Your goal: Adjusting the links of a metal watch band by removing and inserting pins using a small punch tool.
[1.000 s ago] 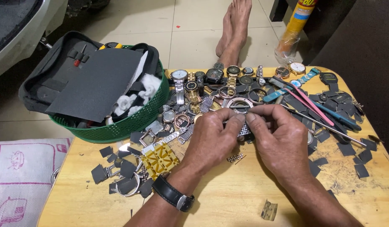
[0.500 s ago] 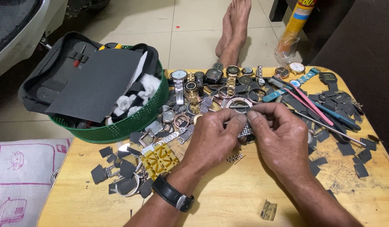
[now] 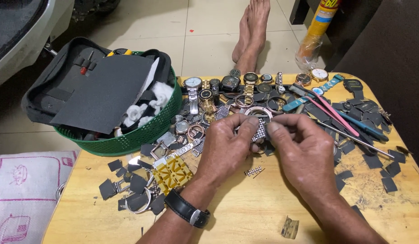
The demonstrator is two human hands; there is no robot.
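Watch band (image 3: 260, 131) pinched between left hand (image 3: 227, 147), right hand (image 3: 304, 149).

Most of the metal watch band (image 3: 260, 131) hidden behind the hands' fingertips (image 3: 252, 122), spray can (image 3: 321, 22) cut off by the top edge, patterned cushion (image 3: 24, 190) cropped at left, basket (image 3: 141, 133) contents under dark sheet (image 3: 105, 92) unreadable, far watch dials too small to tell.

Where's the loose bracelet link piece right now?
In the head view, the link piece lies on the wooden table near centre, just below the gap between the left hand and right hand, apart from both.
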